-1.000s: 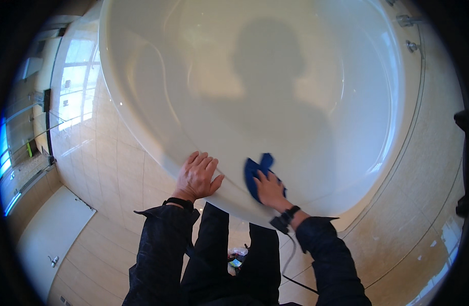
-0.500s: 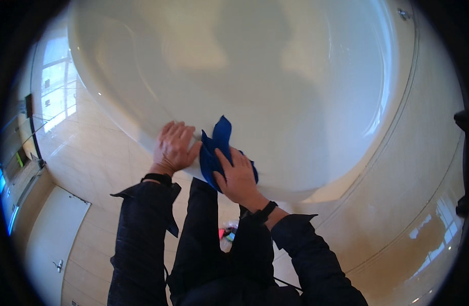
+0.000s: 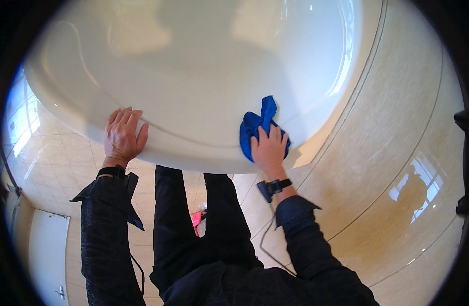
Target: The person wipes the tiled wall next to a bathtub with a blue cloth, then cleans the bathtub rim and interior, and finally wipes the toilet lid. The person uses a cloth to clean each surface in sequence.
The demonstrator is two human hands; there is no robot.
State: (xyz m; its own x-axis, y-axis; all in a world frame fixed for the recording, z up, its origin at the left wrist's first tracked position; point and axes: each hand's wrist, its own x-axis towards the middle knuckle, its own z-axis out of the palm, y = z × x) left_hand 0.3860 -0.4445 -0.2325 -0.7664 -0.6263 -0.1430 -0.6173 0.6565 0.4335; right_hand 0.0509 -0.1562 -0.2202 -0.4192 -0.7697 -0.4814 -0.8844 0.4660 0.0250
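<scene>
A large white bathtub (image 3: 193, 97) curves across the upper part of the view. On its near rim, toward the right, lies a bunched blue cloth (image 3: 250, 133) with one corner sticking up. My right hand (image 3: 269, 149) presses down on this cloth, its fingers bent over the folds. Farther left, my left hand (image 3: 124, 134) rests on the tub's rim with nothing in it. Its fingers are stretched over the edge and its thumb stands apart.
Glossy beige tiles (image 3: 377, 153) with window reflections lie to the right of the tub. At the lower left is a white door (image 3: 48, 255) with a handle. A pink item (image 3: 196, 220) shows between my legs on the floor.
My right hand has moved right along the rim with the blue cloth, away from my left hand. My left hand still rests on the rim. The view has shifted as well.
</scene>
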